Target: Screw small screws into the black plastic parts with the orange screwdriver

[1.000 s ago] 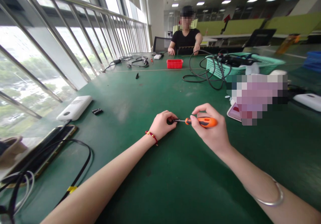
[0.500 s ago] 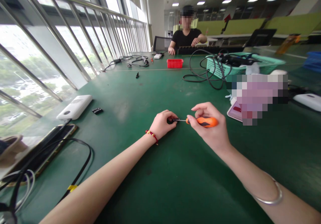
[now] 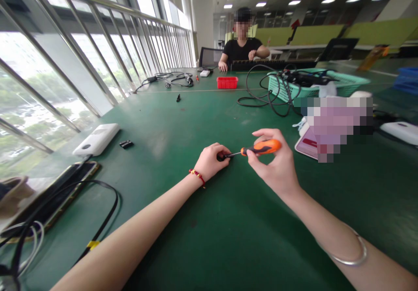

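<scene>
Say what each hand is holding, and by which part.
Right hand: screwdriver, by its orange-black handle. Left hand: small black part, gripped spot hidden.

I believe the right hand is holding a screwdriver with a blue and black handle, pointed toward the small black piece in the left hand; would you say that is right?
Not quite: the handle is orange and black, as the head view shows. The right hand does hold the screwdriver, pointed toward the small black piece in the left hand.
</scene>
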The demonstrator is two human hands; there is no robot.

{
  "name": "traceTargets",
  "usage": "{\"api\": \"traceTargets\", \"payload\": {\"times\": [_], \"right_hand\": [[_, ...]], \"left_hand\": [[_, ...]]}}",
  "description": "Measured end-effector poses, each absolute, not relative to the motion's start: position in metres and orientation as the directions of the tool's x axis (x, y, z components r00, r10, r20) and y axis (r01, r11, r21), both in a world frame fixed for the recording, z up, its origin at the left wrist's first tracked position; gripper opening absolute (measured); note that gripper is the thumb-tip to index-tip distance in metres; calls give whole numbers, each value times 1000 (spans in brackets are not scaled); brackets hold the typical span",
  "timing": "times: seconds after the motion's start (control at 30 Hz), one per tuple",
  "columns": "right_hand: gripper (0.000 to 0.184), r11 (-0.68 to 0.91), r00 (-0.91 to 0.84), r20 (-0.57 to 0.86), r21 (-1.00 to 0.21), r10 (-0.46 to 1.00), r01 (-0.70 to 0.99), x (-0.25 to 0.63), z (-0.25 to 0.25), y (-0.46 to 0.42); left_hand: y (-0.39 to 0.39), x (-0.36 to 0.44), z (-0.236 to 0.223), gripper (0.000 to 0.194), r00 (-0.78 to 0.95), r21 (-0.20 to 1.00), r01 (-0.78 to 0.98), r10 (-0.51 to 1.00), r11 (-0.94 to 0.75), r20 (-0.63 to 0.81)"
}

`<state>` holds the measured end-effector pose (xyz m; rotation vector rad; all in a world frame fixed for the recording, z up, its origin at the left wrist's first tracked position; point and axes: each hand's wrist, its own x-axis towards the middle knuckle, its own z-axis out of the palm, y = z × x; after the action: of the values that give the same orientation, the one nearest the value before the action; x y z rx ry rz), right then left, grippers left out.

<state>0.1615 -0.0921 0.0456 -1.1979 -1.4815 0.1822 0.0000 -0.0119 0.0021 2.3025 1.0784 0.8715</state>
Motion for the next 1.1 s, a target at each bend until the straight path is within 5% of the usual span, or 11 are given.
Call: {"api": "traceTargets", "payload": {"times": [0.33,0.5,0.8,1.0,1.1], "right_hand": [[8,439,93,554,-740,827,509,162,49,-95],[32,530,147,659,-700,738,478,162,46,-91],[11,461,64,580,-704,812,540,161,48,-95],[43,535,125,667,-682,734,498,162,45,-92],[35,443,133,584,-727,801,524,163,46,-93]], "left_hand": [[-12,1,2,17,489,622,511,796,-593,357],[-12,0,2,18,494,624,505,792,-596,357],[-12,0,2,18,487,620,513,796,-594,359],[-11,0,0,18,495,623,503,790,-600,361],[-12,0,1,16,492,617,507,790,-602,367]]}}
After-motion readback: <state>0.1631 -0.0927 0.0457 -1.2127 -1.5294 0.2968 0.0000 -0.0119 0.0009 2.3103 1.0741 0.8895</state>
